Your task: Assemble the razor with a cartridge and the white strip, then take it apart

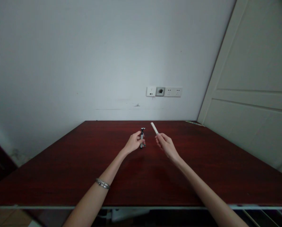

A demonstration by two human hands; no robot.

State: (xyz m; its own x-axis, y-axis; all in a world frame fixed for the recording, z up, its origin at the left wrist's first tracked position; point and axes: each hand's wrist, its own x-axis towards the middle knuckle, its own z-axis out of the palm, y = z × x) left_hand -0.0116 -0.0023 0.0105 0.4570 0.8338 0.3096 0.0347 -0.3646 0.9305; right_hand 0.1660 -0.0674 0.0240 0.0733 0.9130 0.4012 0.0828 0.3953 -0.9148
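Note:
My left hand point(133, 142) is closed around a small grey-and-black device point(141, 140), held upright above the table. A short T-shaped piece tops the device, and a black part juts out at its lower end; its exact kind is too small to make out. In my right hand point(165, 145) is a slim white stick point(154, 128), gripped at its lower end and tilted so the free end points up, away and slightly left. The fingers hide the stick's lower end. Both hands are close to each other over the table's middle, and the two objects are apart.
The dark red wooden table point(72, 164) reaches back to a white wall point(107, 56) with sockets and switches point(172, 91). A pale panelled door point(254, 78) stands along the right side. Under the table's front edge, some white items point(126, 214) show partly.

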